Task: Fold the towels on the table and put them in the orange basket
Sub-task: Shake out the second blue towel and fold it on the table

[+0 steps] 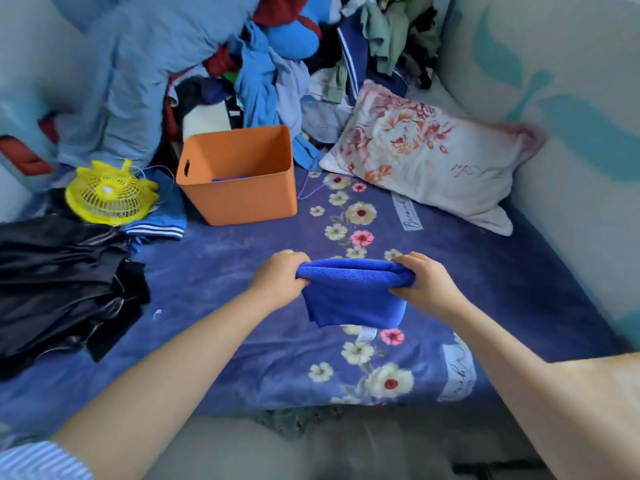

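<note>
Stretching between the two hands, a folded blue towel (349, 292), gripped at its top corners and hanging just above a blue floral blanket (263, 258). At 9 o'clock of the towel, left hand (282, 277), fingers curled round the left corner. At 3 o'clock, right hand (420, 280), fingers and thumb pinching the right corner. Toward 11 o'clock, well apart, orange basket (239, 199), upright, something blue low inside. Beside the basket at 9 o'clock, yellow fan (110, 194). At 1 o'clock of the towel, floral pillow (433, 157). Dark clothes (62, 282) at 9 o'clock, clothes heap (270, 64) at 12.
</note>
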Available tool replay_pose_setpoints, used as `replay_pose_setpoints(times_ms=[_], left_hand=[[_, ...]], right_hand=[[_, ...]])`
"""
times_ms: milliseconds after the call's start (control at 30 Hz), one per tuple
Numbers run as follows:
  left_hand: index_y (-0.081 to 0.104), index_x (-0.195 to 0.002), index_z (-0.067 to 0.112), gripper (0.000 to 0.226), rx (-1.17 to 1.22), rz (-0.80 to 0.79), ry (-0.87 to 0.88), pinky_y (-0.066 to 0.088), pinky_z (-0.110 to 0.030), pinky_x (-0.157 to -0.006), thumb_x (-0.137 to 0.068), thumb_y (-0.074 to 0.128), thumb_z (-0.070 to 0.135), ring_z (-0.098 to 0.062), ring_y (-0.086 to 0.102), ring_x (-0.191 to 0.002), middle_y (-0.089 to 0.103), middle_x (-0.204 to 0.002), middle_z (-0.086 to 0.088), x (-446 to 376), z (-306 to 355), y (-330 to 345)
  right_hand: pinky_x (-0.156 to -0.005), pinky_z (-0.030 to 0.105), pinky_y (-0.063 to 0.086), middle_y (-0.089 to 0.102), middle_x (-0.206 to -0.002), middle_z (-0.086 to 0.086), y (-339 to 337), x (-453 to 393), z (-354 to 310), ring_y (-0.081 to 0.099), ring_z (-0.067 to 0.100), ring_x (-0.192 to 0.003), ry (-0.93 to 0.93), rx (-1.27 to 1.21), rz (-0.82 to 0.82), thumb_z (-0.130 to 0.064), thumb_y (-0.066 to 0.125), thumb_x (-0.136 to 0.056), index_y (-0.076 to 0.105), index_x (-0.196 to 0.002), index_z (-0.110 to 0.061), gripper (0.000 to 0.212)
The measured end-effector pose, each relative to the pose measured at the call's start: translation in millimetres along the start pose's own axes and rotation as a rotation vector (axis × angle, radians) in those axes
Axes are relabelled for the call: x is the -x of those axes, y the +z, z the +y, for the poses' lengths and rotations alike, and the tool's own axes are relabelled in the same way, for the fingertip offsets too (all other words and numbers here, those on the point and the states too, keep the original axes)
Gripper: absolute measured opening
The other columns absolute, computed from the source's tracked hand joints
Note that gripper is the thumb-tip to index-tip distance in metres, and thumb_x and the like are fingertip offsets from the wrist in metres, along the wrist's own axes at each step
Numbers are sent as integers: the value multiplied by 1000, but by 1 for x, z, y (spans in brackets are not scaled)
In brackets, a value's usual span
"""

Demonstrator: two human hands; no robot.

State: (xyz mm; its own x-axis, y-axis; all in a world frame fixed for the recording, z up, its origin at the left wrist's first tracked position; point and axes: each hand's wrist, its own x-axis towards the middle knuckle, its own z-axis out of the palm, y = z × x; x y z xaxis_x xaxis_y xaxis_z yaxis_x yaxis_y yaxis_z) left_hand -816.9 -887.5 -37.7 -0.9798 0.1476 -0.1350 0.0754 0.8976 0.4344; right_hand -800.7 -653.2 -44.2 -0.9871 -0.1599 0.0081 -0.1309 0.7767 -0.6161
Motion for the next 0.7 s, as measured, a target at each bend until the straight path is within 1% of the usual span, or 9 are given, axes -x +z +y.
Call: replay_pose_setpoints(times_ms=[167, 267, 333, 400, 433, 500, 533, 600, 700], left_hand=[[58, -83, 15, 8, 284, 116, -179, 44, -31, -74, -80, 62, 9, -25, 54, -89, 60, -96, -7, -13, -57, -35], [43, -69, 25, 28, 441, 131, -207, 36, -23, -59, -83, 60, 8, -18, 46, -74, 53, -80, 1, -30, -79, -50], [40, -66, 27, 32, 494, 169, -237, 33, -22, -57, -84, 58, 8, -16, 42, -68, 49, -69, 6, -48, -92, -59], [39, -66, 28, 33, 527, 222, -257, 32, -20, -56, -85, 56, 7, -13, 41, -66, 47, -67, 9, -68, -103, -67], [39, -67, 29, 32, 534, 252, -267, 32, -20, -56, -85, 56, 8, -12, 41, -65, 47, -67, 10, -83, -109, -74], [41, -70, 30, 29, 516, 287, -296, 33, -20, -55, -86, 56, 11, -12, 43, -68, 48, -70, 10, -104, -117, -84], [43, -74, 28, 24, 503, 314, -312, 35, -21, -56, -86, 57, 12, -13, 45, -71, 49, -72, 10, -120, -122, -91], [51, -88, 18, 10, 495, 360, -353, 39, -25, -64, -86, 58, 12, -16, 49, -79, 53, -80, 6, -152, -129, -107], [56, -104, 5, 19, 523, 447, -386, 38, -26, -71, -85, 58, 9, -16, 50, -84, 54, -83, 4, -199, -137, -129]], right_hand=[[-63, 24, 31, 59, -87, 9, 26, -51, -49, 55, 26, -85, -11, -117, -17, 2, 65, -72, 62, -102, 0, 31], [-63, 22, 32, 58, -82, 7, 32, -86, -67, 51, 19, -78, 28, -230, -14, 1, 66, -72, 62, -101, -3, 30], [-64, 23, 37, 58, -78, 6, 37, -115, -76, 50, 16, -76, 45, -281, -22, 3, 67, -72, 62, -99, -3, 28], [-60, 17, 41, 57, -71, 3, 39, -144, -83, 50, 16, -69, 25, -309, -36, 5, 66, -72, 63, -96, -3, 26], [-62, 18, 43, 58, -71, 4, 42, -165, -86, 51, 16, -68, 10, -322, -44, 5, 66, -72, 63, -96, -3, 25], [-69, 33, 45, 62, -78, 14, 43, -192, -92, 53, 19, -74, -4, -338, -54, 5, 66, -73, 63, -95, -2, 23], [-70, 36, 44, 62, -80, 17, 44, -213, -95, 54, 22, -76, -14, -347, -58, 4, 65, -74, 62, -94, -3, 21], [-71, 37, 44, 63, -84, 18, 44, -250, -101, 58, 27, -81, -32, -360, -61, 3, 64, -75, 61, -93, -6, 20], [-73, 38, 46, 64, -89, 15, 47, -304, -111, 59, 29, -83, -67, -391, -51, 3, 61, -77, 62, -102, -4, 26]])
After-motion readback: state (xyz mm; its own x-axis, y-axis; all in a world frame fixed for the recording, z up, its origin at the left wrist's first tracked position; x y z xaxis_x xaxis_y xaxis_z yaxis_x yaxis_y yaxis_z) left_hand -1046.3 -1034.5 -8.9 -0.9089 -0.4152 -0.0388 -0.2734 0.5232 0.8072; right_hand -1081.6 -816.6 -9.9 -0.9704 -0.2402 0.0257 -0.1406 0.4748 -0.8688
